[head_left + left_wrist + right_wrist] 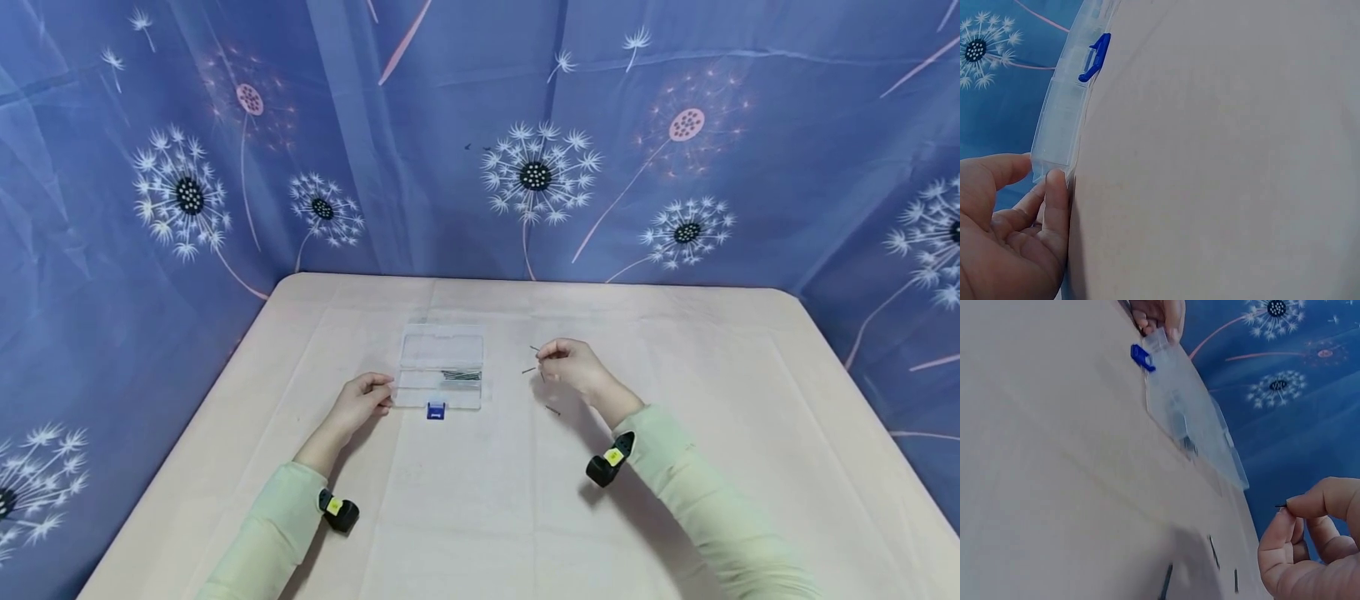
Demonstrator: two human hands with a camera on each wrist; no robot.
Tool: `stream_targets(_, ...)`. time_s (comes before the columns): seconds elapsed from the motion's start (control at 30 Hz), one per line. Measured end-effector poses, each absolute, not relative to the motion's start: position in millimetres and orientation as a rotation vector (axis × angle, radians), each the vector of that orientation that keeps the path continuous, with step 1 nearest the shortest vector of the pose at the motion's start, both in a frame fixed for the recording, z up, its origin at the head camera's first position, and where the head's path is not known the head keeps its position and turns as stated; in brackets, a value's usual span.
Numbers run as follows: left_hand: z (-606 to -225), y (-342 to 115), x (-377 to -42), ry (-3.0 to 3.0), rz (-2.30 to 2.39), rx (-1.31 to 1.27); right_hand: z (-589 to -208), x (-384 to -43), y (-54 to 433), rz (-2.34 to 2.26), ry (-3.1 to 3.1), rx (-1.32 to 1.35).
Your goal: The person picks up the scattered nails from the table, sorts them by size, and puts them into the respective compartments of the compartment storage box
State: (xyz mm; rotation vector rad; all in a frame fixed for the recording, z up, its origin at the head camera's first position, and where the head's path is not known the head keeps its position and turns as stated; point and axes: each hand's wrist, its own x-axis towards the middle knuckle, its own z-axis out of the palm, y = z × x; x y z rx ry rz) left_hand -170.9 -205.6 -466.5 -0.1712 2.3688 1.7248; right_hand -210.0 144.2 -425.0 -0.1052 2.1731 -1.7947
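A clear plastic compartment box (pixel 416 398) lies with its lid raised at the back and a blue latch (pixel 436 411) at its front. Thin dark nails (pixel 461 376) lie bunched in its right part. My left hand (pixel 363 402) grips the box's left end, thumb and fingers at the corner in the left wrist view. To the right of the box, my right hand (pixel 572 367) is held over the table. Its thumb and forefinger pinch a nail (pixel 1280 505), of which only a short dark end shows. Below that hand, loose nails (pixel 1213 551) lie on the cloth.
A pale cloth covers the table (pixel 465 508). Blue curtains (pixel 420 167) with dandelion prints hang behind it and at both sides. One loose nail (pixel 552 410) lies nearer to me than the others. Black cameras (pixel 602 470) are strapped to both wrists.
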Motion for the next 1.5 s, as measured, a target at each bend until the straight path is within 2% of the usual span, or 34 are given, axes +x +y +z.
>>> stream_targets(0.33,-461.8,-205.2,-168.5,2.357,1.731,-0.157,-422.8,-211.1,112.2,-1.823,2.130,-0.168)
stream_targets(0.37,-461.7,-205.4,-168.9,2.356,1.732,-0.156,-437.7,-219.8,112.3,-1.854,2.103,-0.220)
stream_targets(0.57,-463.2,-206.3,-170.5,2.347,1.748,-0.147,-435.1,-219.5,96.1,-1.828,2.112,-0.262)
stream_targets(0.6,-463.3,-206.1,-170.5,2.347,1.747,-0.144,-420.4,-211.1,90.2,-1.794,2.145,-0.220)
stream_targets(1.03,-467.3,-206.5,-173.0,2.334,1.755,-0.161,-421.2,-211.3,61.9,-1.726,2.255,-0.269)
stream_targets(1.5,-471.0,-209.7,-172.9,2.343,1.765,-0.188,-423.3,-209.7,70.9,-1.627,2.408,-0.310)
